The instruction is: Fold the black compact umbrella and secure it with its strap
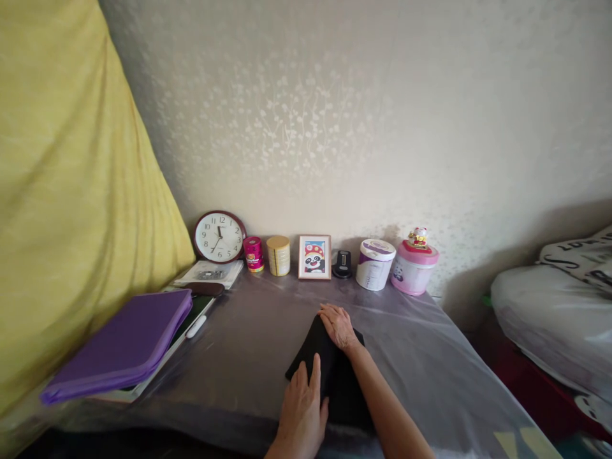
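A piece of black cloth (348,389), folded over itself, lies on the table near its front edge. My left hand (304,403) rests on the near left part of the cloth, fingers stretched out and the thumb apart. Across the far end of the cloth lies my right hand (338,326), its fingers extended flat to the left over the top corner. Neither hand is wrapped round anything. Part of the cloth is hidden under my hands and right forearm.
A purple folder (129,338) lies on other flat items at the left. Along the wall stand a clock (220,236), a pink can (253,254), a yellow can (278,255), a picture frame (314,257), a white tub (375,264) and a pink tub (414,268). A yellow curtain (81,191) hangs left.
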{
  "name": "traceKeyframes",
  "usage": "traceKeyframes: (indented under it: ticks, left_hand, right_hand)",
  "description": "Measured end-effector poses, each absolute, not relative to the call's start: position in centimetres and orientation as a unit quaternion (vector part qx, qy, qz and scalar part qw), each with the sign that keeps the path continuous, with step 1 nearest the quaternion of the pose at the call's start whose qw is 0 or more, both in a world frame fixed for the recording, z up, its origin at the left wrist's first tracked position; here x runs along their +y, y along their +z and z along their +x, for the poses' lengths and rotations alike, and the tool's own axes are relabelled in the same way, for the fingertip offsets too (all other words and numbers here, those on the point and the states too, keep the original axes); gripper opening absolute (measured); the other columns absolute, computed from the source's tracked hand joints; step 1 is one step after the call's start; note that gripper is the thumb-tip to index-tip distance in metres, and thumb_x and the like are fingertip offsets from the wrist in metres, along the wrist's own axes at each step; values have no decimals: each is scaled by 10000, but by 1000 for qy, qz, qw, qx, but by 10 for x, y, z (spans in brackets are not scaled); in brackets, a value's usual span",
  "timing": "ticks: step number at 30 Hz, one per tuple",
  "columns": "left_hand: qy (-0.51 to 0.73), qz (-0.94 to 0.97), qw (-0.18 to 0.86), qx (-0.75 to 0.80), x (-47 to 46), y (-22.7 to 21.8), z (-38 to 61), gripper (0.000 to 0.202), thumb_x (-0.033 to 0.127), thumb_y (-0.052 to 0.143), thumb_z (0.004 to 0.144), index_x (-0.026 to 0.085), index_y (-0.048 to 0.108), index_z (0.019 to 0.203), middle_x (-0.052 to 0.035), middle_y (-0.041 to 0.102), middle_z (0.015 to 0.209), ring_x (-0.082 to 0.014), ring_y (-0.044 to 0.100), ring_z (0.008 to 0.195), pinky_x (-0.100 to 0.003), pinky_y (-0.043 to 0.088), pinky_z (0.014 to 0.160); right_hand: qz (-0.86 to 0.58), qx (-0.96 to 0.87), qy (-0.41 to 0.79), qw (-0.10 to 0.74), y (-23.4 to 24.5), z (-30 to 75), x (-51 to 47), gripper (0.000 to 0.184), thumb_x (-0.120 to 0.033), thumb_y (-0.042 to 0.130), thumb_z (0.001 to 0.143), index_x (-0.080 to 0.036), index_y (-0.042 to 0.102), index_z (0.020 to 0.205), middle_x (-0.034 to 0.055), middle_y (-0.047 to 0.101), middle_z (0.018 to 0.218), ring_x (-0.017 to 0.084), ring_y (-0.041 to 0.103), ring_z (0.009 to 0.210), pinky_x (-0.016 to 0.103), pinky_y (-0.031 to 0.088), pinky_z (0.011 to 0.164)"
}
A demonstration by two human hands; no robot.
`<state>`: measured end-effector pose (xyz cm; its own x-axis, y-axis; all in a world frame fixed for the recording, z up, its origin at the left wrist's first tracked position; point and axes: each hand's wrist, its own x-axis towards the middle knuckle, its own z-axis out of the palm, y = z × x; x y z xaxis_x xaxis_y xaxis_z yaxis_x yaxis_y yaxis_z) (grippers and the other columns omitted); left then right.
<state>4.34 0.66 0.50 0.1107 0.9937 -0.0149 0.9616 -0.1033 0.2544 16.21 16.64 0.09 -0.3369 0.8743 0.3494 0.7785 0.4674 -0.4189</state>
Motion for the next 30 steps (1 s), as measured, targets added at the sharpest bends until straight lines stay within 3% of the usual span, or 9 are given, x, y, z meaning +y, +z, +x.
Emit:
traceKeyframes:
  ticks: [5,11,17,20,23,30]
  left_hand:
    - [96,731,70,672,4,7,44,661,158,406,813,146,134,1416,-137,525,1139,-246,495,1015,-350,389,866]
    - [109,726,26,678,6,2,43,653,200,447,814,86,185,1401,-128,547,1064,-243,499,960,-333,410,803]
    - [110,730,7,675,5,5,39,610,257,476,826,92,269,1375,-121,567,1018,-232,525,932,-311,419,763]
    - [116,730,7,674,4,6,37,591,258,456,843,78,267,1373,-121,576,1001,-226,531,932,-300,419,765]
    - [123,733,13,669,4,5,36,594,261,439,853,49,247,1374,-132,575,1017,-231,529,952,-303,418,790]
    - [128,733,21,668,7,3,33,585,276,425,860,46,253,1370,-136,576,1021,-239,531,965,-308,422,791]
  right_hand:
    - [-571,-765,102,281,1,171,178,287,-265,372,908,-233,630,1028,42,637,1131,164,533,1091,295,351,952]
    - [-674,-659,105,316,2,213,155,325,-169,361,855,-130,591,1081,126,620,1111,201,564,1041,295,386,905]
    - [-716,-598,166,320,-7,246,103,293,-201,425,800,-119,642,980,138,665,983,230,610,951,308,433,833]
    - [-710,-581,233,321,-10,246,87,290,-210,413,799,-118,659,922,100,683,811,191,648,755,264,486,662]
    - [-691,-572,295,330,-9,241,79,298,-256,407,810,-138,665,902,33,651,654,139,617,578,206,463,489]
    - [-668,-577,303,359,3,223,78,286,-330,474,799,-147,658,919,5,620,627,119,569,539,192,421,461]
